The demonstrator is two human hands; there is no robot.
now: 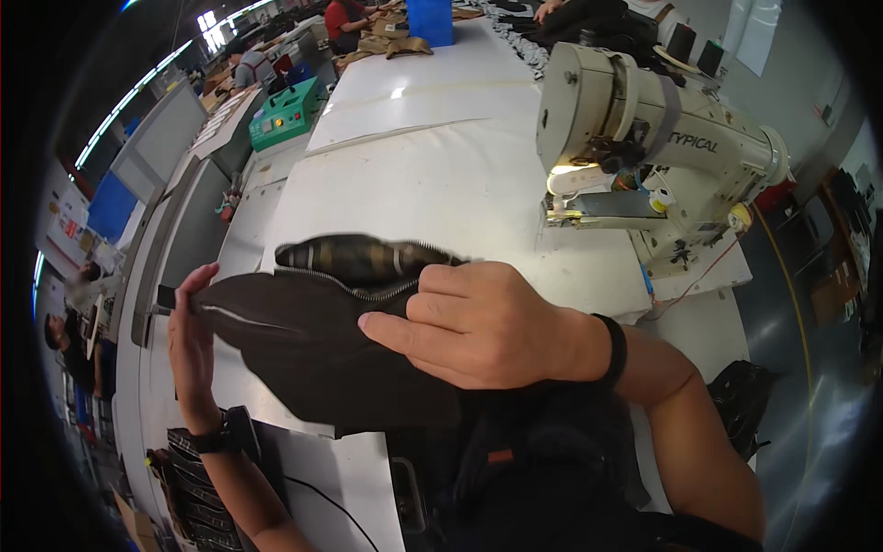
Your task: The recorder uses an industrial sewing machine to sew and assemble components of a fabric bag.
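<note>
A dark brown fabric bag piece (340,363) hangs between my hands over the white table's near part. Along its upper edge, metal zipper teeth (372,296) curve around an opening that shows a camouflage-patterned lining (359,256). A second, lighter zipper line (248,317) runs across the left part of the fabric. My left hand (191,336) grips the left end, its fingers upright along the edge. With curled fingers, my right hand (478,327) pinches the right side near the zipper; its index finger points left over the cloth. The fabric under that grip is hidden.
A cream sewing machine (662,138) stands at the right on the white table (405,175). A green control box (285,115) and a blue bin (430,22) are farther back. Striped dark pieces (198,497) lie lower left. Other people work in the background.
</note>
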